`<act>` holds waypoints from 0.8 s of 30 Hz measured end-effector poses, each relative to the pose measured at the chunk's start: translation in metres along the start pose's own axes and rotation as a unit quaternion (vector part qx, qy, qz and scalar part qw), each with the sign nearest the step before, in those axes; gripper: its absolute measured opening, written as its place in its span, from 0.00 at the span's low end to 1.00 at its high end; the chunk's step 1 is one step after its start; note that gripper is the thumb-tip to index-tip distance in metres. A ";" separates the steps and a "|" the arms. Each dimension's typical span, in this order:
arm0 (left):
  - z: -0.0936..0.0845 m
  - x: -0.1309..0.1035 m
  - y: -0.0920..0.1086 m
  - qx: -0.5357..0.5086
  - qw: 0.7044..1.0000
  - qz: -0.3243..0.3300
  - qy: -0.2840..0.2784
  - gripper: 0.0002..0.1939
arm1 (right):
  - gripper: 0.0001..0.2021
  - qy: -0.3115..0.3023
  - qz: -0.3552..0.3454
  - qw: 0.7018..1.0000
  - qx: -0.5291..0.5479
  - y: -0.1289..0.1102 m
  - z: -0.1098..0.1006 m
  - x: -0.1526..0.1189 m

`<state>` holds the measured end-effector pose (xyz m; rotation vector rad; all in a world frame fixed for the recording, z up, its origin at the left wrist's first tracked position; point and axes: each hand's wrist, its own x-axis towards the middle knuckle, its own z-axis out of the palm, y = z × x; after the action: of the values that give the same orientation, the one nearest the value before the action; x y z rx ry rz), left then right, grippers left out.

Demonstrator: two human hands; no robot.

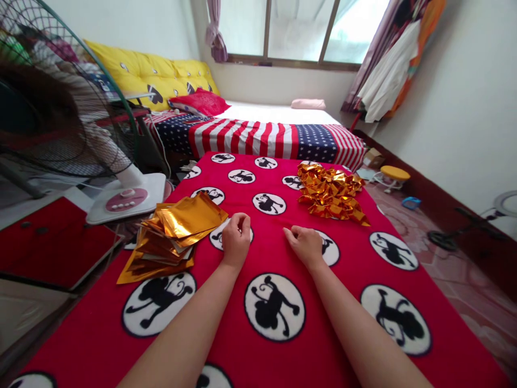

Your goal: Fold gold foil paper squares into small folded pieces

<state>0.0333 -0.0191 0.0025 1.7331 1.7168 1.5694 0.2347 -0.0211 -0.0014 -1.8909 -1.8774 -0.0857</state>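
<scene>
My left hand rests on the red cloth, fingers curled closed, and nothing shows in it. Just left of it lies a loose stack of gold foil paper sheets, fanned and uneven. My right hand is also closed on the cloth, its thumb side toward the left hand, with nothing visible in its grip. Beyond it, at the far right of the table, sits a heap of folded gold foil pieces, crumpled-looking and shiny. Bare cloth separates the two hands.
The red cloth has round white patches with black monkeys. A fan stands close on the left. Behind the table is a bed with a striped, starred cover. A yellow stool is on the floor at right.
</scene>
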 end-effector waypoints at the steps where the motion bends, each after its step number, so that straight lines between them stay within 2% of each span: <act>1: -0.003 0.000 0.000 0.010 0.998 0.015 0.055 0.11 | 0.24 0.002 0.002 1.000 0.002 0.000 0.000 0.000; 3: -0.012 0.004 -0.001 0.055 0.988 0.052 0.136 0.15 | 0.23 0.006 0.006 1.000 0.009 0.000 0.000 0.000; 5: -0.023 0.012 -0.004 0.128 0.976 0.069 0.162 0.24 | 0.23 0.009 0.010 1.000 0.020 0.001 0.000 0.000; 8: -0.036 0.027 -0.016 0.260 0.959 0.022 0.106 0.42 | 0.23 0.011 0.011 0.999 0.036 0.002 0.000 -0.001; 11: -0.041 0.039 -0.033 0.343 0.935 -0.083 0.030 0.50 | 0.24 0.012 0.008 0.999 0.039 0.003 0.000 -0.002; 13: -0.040 0.043 -0.044 0.372 0.920 -0.123 -0.008 0.50 | 0.24 0.013 0.007 0.999 0.041 0.004 0.001 -0.002; 16: -0.039 0.044 -0.052 0.402 0.909 -0.107 -0.017 0.45 | 0.23 0.012 0.007 0.999 0.047 0.004 0.001 -0.003; 24: -0.043 0.041 -0.056 0.346 0.937 -0.057 0.014 0.23 | 0.23 0.013 0.006 0.998 0.068 0.005 -0.001 -0.004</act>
<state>-0.0426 0.0096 -0.0034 1.8302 2.5380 0.9923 0.2395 -0.0250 -0.0032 -1.8011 -1.8072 0.0210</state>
